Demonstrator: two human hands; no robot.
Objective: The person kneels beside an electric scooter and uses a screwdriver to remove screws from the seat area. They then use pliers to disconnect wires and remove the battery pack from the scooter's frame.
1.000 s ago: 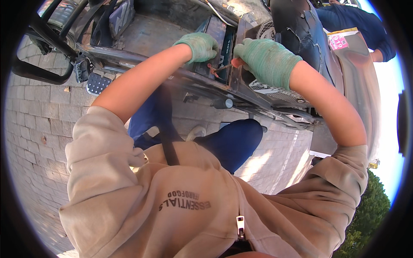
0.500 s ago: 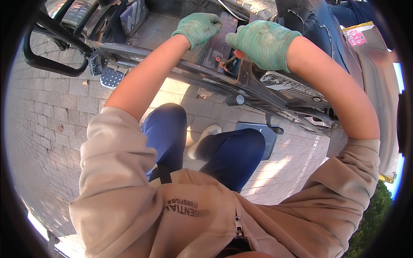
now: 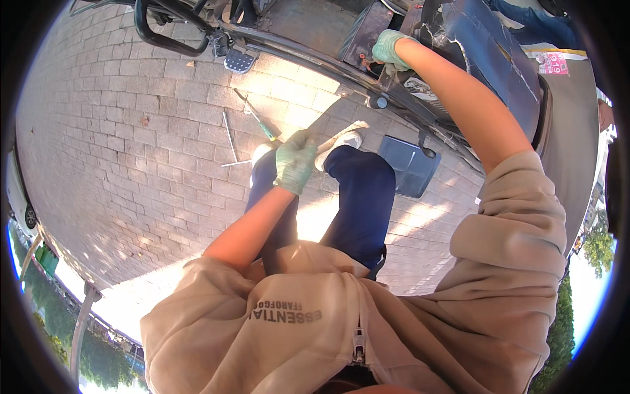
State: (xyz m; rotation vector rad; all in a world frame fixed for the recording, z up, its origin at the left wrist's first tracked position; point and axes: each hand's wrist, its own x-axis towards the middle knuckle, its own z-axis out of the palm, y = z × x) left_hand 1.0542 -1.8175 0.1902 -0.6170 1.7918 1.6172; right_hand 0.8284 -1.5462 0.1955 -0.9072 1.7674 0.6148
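My left hand point(image 3: 295, 164), in a pale green knit glove, is closed in front of my knees, low over the paving. From its fingers a tan wooden handle point(image 3: 344, 134) slants up to the right across my shoe; what is at its other end is not clear. My right hand point(image 3: 394, 50), gloved alike, curls over the frame of a vehicle beside a dark flat battery-like box point(image 3: 369, 36). Something red shows below its fingers, near a small terminal point(image 3: 363, 59). What those fingers grip is hidden.
On the paving lie a screwdriver point(image 3: 257, 117) with a green handle and a thin T-shaped metal rod point(image 3: 230, 138). A dark plastic panel point(image 3: 408, 166) lies right of my legs. The vehicle has a foot pedal point(image 3: 240, 62), a black tube bar point(image 3: 172, 46) and a torn seat point(image 3: 482, 43).
My left hand has left the vehicle, come down towards my knees, and now holds the wooden handle. My right hand stays at the box. The view has shifted, showing more paving and tools.
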